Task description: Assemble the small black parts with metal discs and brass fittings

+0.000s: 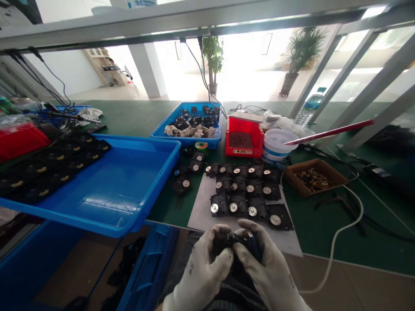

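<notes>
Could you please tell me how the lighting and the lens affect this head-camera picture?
Head view: daylight blows the window area out to white. The blue tray carries a soft glare patch. The wide lens bends the shelf rail and stretches the edges. The black part gripped between the left hand and right hand is dark, its detail hard to read.

The green table (311, 233) bears a white sheet (201, 211), a blue tray (123, 190), a red bin (254, 152) and a cardboard box (324, 188).

Gloves (201, 270) are white, held part (240, 242) black, tray (129, 190) blue, bin (243, 124) red, table (129, 116) green.
</notes>
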